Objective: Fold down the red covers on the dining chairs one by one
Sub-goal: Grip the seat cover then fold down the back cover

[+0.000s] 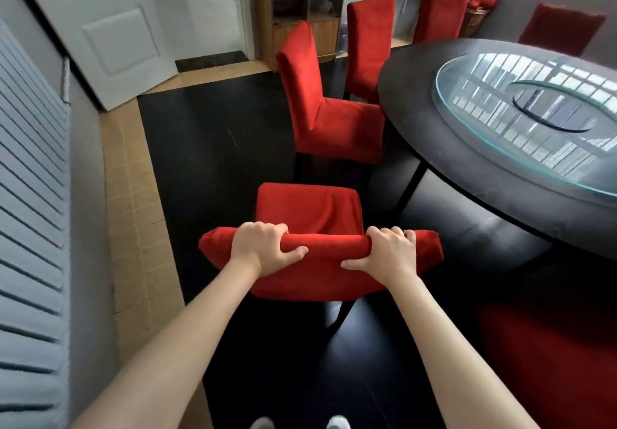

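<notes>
Both hands grasp the top edge of the nearest chair's red cover (320,271), directly in front of the person. The left hand (262,248) has its fingers curled over the top and its thumb on the near side of the rolled fabric. The right hand (389,253) grips in the same way, a little apart from the left. Beyond the hands stands another red-covered chair (320,108). To the right of the right hand is the dark round table (434,121) with a glass turntable (484,141).
</notes>
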